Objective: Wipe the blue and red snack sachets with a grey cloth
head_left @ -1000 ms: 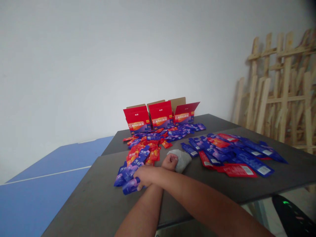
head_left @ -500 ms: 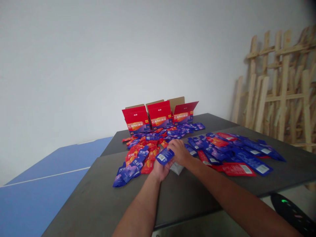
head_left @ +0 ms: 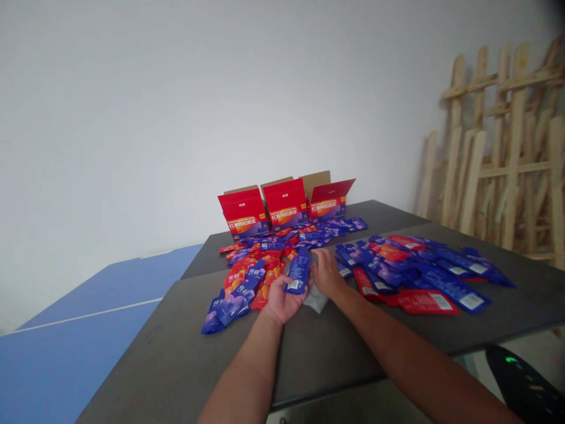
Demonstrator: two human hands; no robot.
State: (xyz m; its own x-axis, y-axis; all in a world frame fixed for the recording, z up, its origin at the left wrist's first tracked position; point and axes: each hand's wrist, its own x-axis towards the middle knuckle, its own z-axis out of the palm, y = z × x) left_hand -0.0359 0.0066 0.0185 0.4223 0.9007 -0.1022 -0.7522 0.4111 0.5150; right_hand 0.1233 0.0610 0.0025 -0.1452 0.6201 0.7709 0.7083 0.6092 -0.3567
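Note:
A blue pouch with a white barcode label (head_left: 299, 272) lies upright in my left hand (head_left: 282, 301), its spout end pointing away from me. The thumb of that hand presses on the label end. Just right of the pouch is my right hand (head_left: 329, 274), fingers curled and close together by the pouch's edge; what is in them, if anything, is hidden. A grey, cloth-like piece (head_left: 316, 300) shows below and between both hands. Red and blue pouches (head_left: 241, 294) lie overlapping to the left, and a larger heap of pouches (head_left: 410, 268) lies to the right.
Three open red cartons (head_left: 285, 209) stand in a row at the back, with more pouches (head_left: 309, 235) spread before them. The dark table (head_left: 318, 359) has its front edge near me. A blue table (head_left: 88, 312) adjoins on the left; wooden frames (head_left: 498, 165) lean at right.
The blue pouch has turned from slanted to upright in my left hand. My right hand has come off its top and shifted slightly right. The grey piece stays put.

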